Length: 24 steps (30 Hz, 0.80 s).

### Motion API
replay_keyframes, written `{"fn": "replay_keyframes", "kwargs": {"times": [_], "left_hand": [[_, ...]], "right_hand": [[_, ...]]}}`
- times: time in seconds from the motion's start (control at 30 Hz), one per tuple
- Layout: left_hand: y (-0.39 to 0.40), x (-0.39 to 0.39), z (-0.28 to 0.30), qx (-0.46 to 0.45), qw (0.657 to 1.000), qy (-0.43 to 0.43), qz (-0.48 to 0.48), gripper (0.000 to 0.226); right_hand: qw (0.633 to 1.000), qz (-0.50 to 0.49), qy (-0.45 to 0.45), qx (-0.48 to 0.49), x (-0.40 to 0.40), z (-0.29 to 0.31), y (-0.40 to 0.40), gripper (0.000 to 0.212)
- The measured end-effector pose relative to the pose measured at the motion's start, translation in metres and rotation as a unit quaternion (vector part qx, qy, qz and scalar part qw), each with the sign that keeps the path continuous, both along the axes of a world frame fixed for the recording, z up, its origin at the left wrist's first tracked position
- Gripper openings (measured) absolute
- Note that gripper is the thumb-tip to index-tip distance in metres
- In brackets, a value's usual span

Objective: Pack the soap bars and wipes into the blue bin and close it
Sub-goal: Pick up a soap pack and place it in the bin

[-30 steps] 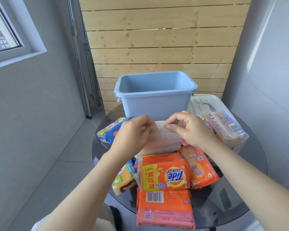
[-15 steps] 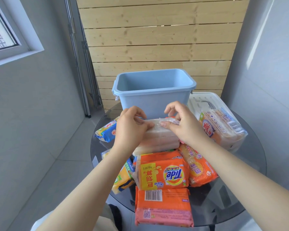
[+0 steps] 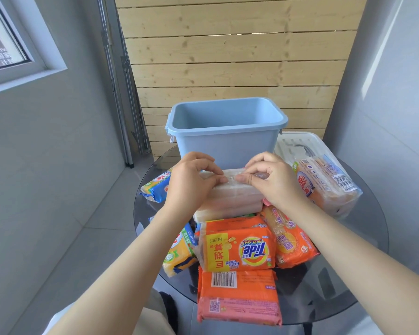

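Note:
An open, empty blue bin (image 3: 225, 143) stands at the back of a round glass table (image 3: 363, 240). In front of it, my left hand (image 3: 191, 182) and my right hand (image 3: 271, 177) both pinch the top edge of a pale clear-wrapped pack of soap bars (image 3: 230, 201). Below it lie an orange Tide soap pack (image 3: 240, 245), an orange-pink pack (image 3: 237, 298) and another orange pack (image 3: 293, 240). A blue and yellow pack (image 3: 155, 187) lies to the left, a yellow one (image 3: 179, 255) lower left. A big clear pack of soap (image 3: 327, 184) sits at right.
The bin's white lid (image 3: 298, 143) lies flat behind the big pack at the right. A wooden slat wall stands behind the table, grey walls on both sides. The table's near edge is close to my body.
Both hands lifted the pale pack a little off the pile and shifted their pinch along its top edge. The view tilted slightly.

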<state>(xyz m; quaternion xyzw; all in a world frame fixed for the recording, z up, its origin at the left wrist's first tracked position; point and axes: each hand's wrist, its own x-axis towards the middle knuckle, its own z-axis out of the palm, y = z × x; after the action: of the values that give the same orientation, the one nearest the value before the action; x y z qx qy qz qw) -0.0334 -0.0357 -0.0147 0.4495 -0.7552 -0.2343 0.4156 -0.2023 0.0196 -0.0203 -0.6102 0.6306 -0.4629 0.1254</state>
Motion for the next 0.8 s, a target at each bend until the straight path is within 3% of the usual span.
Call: {"fn": "replay_keyframes", "kwargs": {"times": [0.1, 0.23, 0.43, 0.67, 0.8], "left_hand": [[0.0, -0.002, -0.001, -0.025, 1.0, -0.002, -0.009, 0.04], [-0.002, 0.0, -0.001, -0.063, 0.996, -0.047, -0.052, 0.022], [-0.006, 0.005, 0.006, -0.043, 0.993, -0.08, -0.076, 0.006], [-0.004, 0.009, 0.004, -0.029, 0.99, -0.103, -0.091, 0.011], [-0.002, 0.018, 0.003, -0.052, 0.982, -0.145, -0.111, 0.019]], "right_hand": [[1.0, 0.02, 0.009, 0.016, -0.004, 0.001, 0.001, 0.014], [0.998, 0.034, 0.035, 0.039, -0.01, 0.001, 0.001, 0.015], [0.992, 0.078, 0.031, 0.093, -0.017, 0.008, 0.006, 0.013], [0.983, 0.122, 0.021, 0.135, -0.021, 0.015, 0.013, 0.018], [0.981, 0.127, 0.026, 0.141, -0.023, 0.014, 0.012, 0.032]]}}
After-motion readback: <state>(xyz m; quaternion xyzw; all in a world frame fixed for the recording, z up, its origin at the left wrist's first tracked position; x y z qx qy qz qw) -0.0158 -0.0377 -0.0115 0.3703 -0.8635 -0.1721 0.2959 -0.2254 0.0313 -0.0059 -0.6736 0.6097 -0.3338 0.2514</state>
